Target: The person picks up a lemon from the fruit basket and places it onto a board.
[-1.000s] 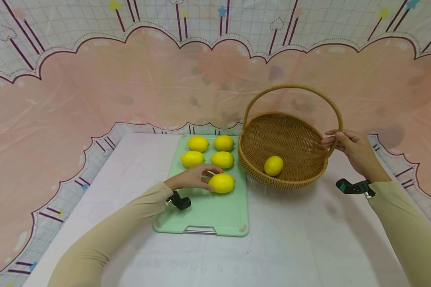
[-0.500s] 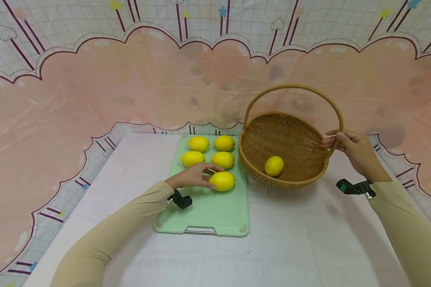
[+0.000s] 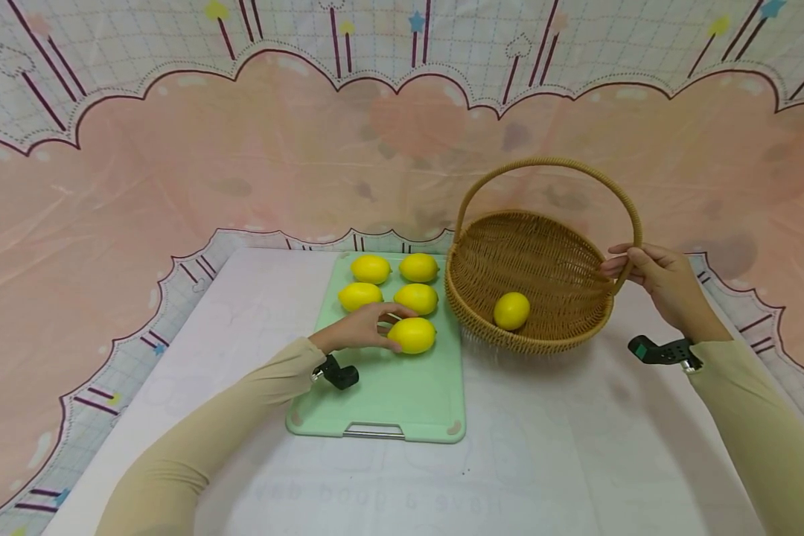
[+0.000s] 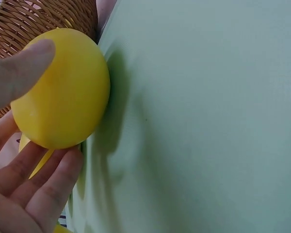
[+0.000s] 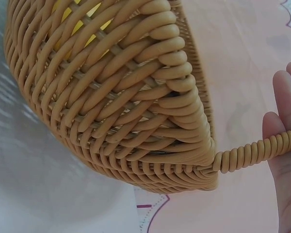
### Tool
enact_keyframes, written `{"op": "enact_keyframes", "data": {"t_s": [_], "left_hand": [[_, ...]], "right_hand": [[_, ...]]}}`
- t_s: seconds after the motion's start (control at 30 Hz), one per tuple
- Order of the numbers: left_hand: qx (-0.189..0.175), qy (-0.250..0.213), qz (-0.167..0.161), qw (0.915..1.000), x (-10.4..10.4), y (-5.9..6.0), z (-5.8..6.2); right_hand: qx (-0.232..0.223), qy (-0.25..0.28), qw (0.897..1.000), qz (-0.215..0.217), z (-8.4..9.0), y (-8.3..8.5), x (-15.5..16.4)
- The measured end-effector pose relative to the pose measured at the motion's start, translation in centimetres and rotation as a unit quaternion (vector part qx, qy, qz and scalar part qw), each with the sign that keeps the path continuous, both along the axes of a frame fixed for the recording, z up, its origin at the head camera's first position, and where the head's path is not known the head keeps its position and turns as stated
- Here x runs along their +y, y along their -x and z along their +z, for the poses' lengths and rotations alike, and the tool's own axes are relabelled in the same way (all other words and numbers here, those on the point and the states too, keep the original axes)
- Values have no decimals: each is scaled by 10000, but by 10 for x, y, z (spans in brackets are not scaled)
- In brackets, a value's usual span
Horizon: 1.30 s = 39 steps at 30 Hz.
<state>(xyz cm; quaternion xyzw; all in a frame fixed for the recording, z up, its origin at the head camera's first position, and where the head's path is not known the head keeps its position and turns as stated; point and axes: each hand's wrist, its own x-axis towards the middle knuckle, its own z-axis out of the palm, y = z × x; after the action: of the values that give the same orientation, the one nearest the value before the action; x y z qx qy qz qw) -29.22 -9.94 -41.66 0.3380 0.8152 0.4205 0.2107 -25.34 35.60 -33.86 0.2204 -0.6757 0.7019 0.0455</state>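
Five yellow lemons sit on a pale green board (image 3: 382,394) on the counter (image 3: 549,461); a sixth lies inside a wicker basket (image 3: 543,253) just right of the board. The nearest lemon (image 3: 412,335), smooth and oval, lies toward the board's middle right, close behind the other four. The left hand (image 3: 362,329) reaches in from the left, its thumb on top of this lemon and its fingers (image 4: 39,184) curled under its side, the grip pinching the fruit. The right hand (image 3: 663,279) holds the basket's arched handle (image 3: 633,216) near the right rim, fingers wrapped round it; the basket tilts toward the board. Bare board lies in front of the lemon, and open counter stretches in front of the basket.
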Motion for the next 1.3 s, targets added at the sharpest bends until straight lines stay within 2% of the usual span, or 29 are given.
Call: {"op": "enact_keyframes", "data": {"t_s": [0.2,0.43,0.53,1.3], "left_hand": [[-63,36,49,10000,1,0,-1],[-241,102,-385,9989,2,0,1],[-282,103,-469,9984,2,1,1],[27,82,-311,9995,6,3,3]], "right_hand": [[-36,19,10000,20,0,0,0],[-2,35,10000,66,0,1,1],[10,26,10000,78,0,0,0],[8,94,9999,145,1,1,0]]}}
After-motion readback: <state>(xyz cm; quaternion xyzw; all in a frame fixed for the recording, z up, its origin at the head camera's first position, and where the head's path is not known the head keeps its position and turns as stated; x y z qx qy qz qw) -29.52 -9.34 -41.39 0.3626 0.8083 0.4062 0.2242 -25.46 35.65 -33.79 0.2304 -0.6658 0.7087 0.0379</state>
